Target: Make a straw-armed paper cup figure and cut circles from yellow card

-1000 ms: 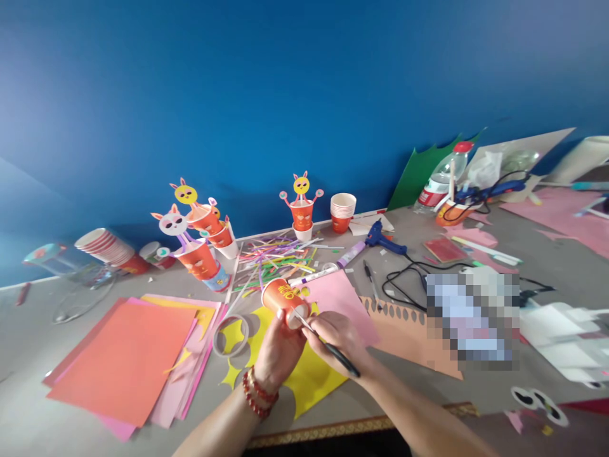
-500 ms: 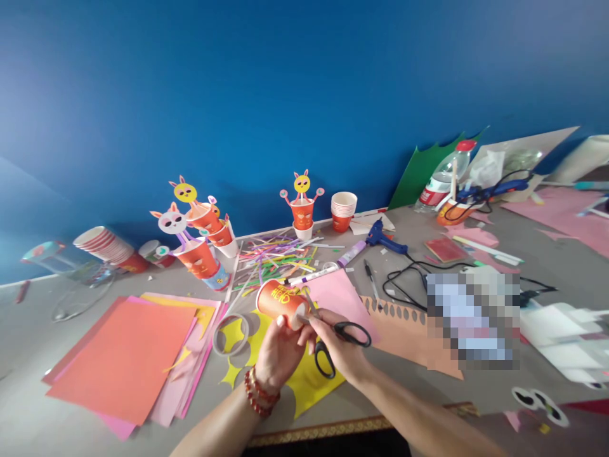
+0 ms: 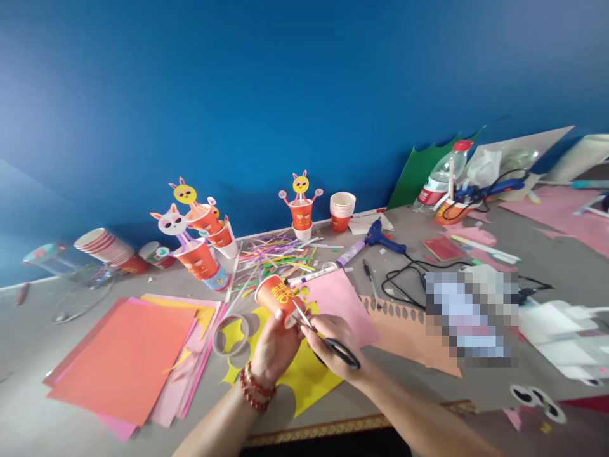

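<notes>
Holding scissors (image 3: 304, 317) at orange cup's (image 3: 272, 295) base, likely piercing or trimming. Left hand (image 3: 275, 350) pinches cup in fingers, above worktop (image 3: 337, 406), back from front edge; your right hand (image 3: 335, 339) grips scissors. Next calls for steady cup.

Bracelets (image 3: 253, 398) of small, round, dark red beads circle the left wrist (image 3: 263, 370), and both forearms (image 3: 217, 426) are bare.
</notes>
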Motion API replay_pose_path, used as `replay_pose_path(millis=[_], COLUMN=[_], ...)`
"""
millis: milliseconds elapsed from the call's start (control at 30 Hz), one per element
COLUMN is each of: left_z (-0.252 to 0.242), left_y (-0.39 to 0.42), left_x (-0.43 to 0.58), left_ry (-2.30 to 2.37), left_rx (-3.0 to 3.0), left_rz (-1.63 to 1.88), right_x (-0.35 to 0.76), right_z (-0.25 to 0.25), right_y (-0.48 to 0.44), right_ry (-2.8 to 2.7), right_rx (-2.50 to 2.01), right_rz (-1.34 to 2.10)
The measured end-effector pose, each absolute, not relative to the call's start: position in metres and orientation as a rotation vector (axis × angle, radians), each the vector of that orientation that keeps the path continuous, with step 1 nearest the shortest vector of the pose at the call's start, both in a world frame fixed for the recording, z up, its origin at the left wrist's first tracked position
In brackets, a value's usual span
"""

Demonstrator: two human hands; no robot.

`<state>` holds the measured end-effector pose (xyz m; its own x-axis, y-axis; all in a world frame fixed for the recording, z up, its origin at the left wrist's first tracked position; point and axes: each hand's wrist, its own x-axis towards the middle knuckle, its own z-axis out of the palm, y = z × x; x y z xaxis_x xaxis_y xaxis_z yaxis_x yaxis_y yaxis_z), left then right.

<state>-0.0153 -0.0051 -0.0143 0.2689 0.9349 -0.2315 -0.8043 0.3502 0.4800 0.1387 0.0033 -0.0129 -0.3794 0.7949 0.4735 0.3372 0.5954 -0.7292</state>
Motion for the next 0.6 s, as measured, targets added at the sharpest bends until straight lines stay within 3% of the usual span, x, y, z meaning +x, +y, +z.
replay_pose_path(millis=[300,467,600], left_z=[-0.014,-0.015,-0.009], left_y=[-0.012,-0.013,-0.013], left_x=[-0.010,-0.010,-0.010], left_ry=[0.449,0.421,0.405], left_rx=[0.287,0.334,0.321], left_rz=[1.197,1.202,1.197], right_x=[0.134,0.134,0.139], right_z=[0.000,0.002,0.001], right_y=[-0.002,-0.001,-0.001], right_ry=[-1.434,-1.381,-1.608], right_rx=[-0.875,-0.864,-0.902], right_rz=[1.477,1.545,1.379])
